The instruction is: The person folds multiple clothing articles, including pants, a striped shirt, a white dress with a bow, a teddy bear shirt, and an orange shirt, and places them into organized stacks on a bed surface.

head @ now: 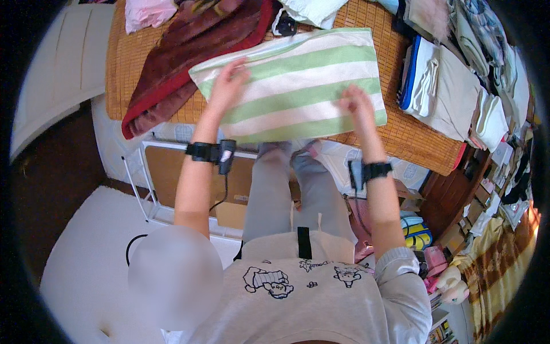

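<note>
A green-and-white striped cloth (296,81) lies spread in front of me on a woven bamboo mat (395,144), its left end narrowing to a folded corner. Over the cloth's left part is my left hand (232,81), blurred, fingers loosely bent and apart, with no cloth seen between them. My right hand (357,103) is above the right part, fingers curled. Blur hides whether these fingers pinch the fabric. The cloth's near edge reaches the front edge of the mat by my knees.
A dark red plush blanket (189,56) lies at the left, beside a pink bundle (148,15). White fabric (313,10) sits at the back. Folded clothes (447,86) are stacked at right. Below the mat's edge stands a white metal frame (148,180). Each wrist wears a strapped device with a cable.
</note>
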`<state>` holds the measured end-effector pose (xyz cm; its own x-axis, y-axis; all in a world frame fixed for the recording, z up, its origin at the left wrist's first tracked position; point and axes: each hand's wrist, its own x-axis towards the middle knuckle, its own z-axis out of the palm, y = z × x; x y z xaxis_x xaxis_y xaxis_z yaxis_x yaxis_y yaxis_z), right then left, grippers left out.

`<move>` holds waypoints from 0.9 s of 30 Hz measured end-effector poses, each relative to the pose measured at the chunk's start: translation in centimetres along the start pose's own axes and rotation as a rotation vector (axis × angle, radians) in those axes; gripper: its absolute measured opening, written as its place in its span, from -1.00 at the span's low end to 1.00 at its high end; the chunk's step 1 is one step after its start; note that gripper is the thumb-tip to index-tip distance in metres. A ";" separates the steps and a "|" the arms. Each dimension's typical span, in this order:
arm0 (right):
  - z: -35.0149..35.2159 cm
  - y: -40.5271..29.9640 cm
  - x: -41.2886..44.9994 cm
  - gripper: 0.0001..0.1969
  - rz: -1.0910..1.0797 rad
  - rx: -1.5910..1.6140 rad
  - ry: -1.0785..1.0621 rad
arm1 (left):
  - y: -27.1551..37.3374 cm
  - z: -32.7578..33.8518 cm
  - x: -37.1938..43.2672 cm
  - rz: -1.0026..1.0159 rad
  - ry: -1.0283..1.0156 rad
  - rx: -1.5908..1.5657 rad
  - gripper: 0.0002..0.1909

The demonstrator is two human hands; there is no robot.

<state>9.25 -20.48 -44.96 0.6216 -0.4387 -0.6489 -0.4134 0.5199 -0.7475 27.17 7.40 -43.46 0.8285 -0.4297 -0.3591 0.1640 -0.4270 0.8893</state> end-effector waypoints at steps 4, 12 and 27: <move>-2.0 8.9 -4.1 -0.68 0.320 -0.198 0.010 | -1.9 4.7 5.0 0.317 -0.111 0.532 -0.40; 2.1 14.8 -6.6 -0.70 0.379 0.271 0.347 | -0.6 9.0 9.4 0.235 -0.166 0.971 -0.11; 3.8 18.4 -5.7 -0.80 0.197 0.130 0.709 | -0.6 10.7 11.2 0.055 -0.457 0.551 -0.58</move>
<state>0.64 -5.61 -54.41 -0.0527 -0.6729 -0.7378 -0.3636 0.7011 -0.6134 30.69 -5.67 -51.03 0.5009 -0.7011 -0.5075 -0.2657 -0.6826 0.6808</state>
